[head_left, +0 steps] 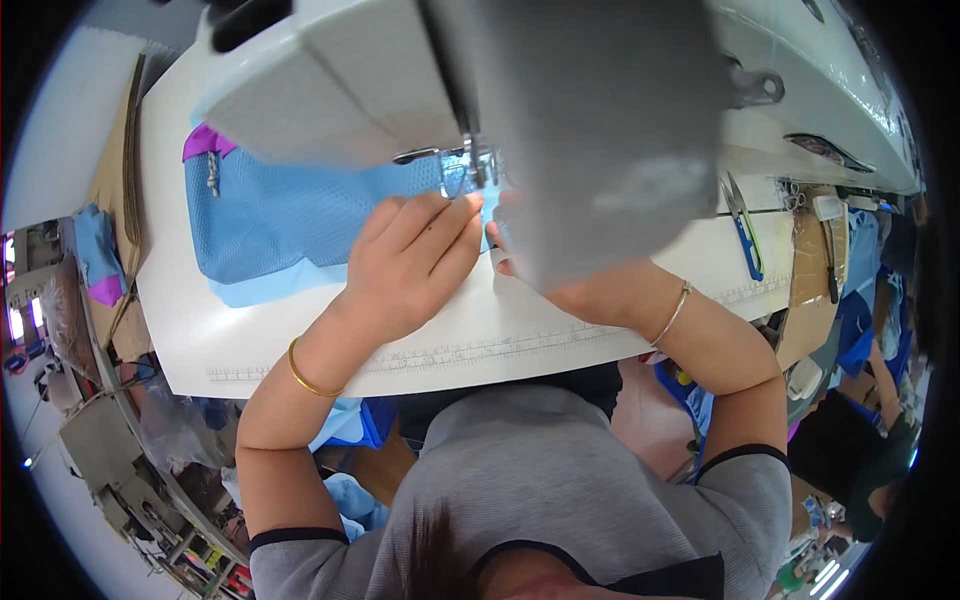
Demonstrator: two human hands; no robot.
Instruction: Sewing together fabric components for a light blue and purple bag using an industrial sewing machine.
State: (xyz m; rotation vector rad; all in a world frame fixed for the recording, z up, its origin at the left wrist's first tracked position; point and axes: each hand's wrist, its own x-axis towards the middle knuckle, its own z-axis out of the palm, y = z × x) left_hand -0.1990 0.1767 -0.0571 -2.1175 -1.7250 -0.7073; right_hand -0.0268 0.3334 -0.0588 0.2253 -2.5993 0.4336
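A blue mesh fabric piece [270,215] with a purple corner and a light blue layer under it lies on the white sewing table [300,345]. My left hand [410,265] lies flat on the fabric's right end, fingers together, pressing it down just below the presser foot [470,175] of the sewing machine. My right hand [520,268] is mostly hidden behind the grey machine head [600,120]; only a fingertip and the wrist with a thin bracelet show, close to the needle area. A gold bangle circles my left wrist.
Blue-handled snips [745,245] lie on the table at the right. Ruler markings run along the table's front edge. More blue fabric pieces [860,330] pile at the right and below the table. Cardboard and clutter stand at the left.
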